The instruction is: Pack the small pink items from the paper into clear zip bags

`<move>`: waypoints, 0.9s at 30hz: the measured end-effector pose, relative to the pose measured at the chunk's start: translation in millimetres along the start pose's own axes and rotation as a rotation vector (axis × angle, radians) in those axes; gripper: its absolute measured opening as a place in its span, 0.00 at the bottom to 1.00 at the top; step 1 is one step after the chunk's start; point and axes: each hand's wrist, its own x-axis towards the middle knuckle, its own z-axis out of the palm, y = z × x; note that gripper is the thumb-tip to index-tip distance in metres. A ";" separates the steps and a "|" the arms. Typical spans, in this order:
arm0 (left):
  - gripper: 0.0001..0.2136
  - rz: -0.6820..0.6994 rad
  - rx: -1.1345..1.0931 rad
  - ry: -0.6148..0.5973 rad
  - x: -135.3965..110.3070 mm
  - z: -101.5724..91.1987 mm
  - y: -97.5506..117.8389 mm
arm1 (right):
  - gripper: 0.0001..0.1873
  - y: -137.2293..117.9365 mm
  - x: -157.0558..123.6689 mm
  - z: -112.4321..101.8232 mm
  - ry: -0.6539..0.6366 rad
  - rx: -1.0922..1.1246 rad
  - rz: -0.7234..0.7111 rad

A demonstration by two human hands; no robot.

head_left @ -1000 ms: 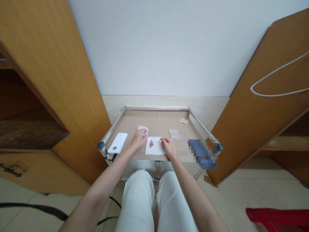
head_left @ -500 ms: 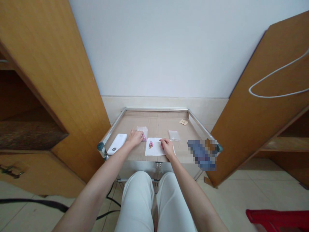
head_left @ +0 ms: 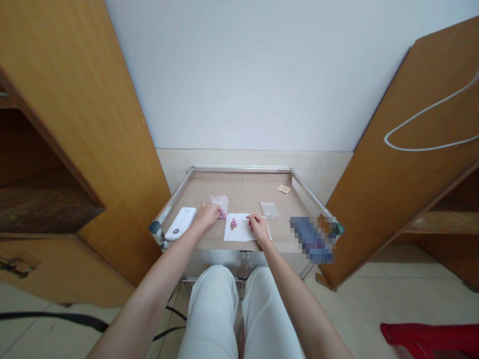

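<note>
My left hand [head_left: 207, 214] reaches to a clear plastic bag [head_left: 220, 200] left of centre on the small table. Its fingertips are bent together at the small pink pieces [head_left: 223, 214] at the bag's near end; whether one is between them is too small to see. A white sheet [head_left: 239, 235], paper or cloth, lies to the right of the bag. On it rests a little cluster of pink and brownish pieces [head_left: 234, 224]. Over the sheet's right part my right hand [head_left: 259, 230] has its fingers curled into a pinch. What it holds, if anything, cannot be made out.
A white phone-like object [head_left: 182, 223] lies at the table's left. Another clear bag [head_left: 269, 210] and a small tan card [head_left: 284, 189] are on the right, near a pixelated patch [head_left: 312, 239]. A metal rail [head_left: 241, 170] edges the table; wooden cabinets [head_left: 129, 149] flank it.
My left hand has drawn back slightly to the left, uncovering more of the pink pieces at the bag. My right hand stays in place over the sheet.
</note>
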 end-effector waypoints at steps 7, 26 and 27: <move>0.08 0.097 0.261 -0.031 -3.0 -3.7 3.2 | 0.11 0.5 -0.5 -0.6 0.005 -0.009 -0.022; 0.05 -0.044 -0.251 0.324 2.2 -17.0 2.6 | 0.11 -4.1 -2.5 0.3 0.016 0.013 0.012; 0.04 -0.062 -0.329 0.341 3.3 -17.1 2.3 | 0.11 -4.0 -2.5 0.4 0.017 0.015 0.011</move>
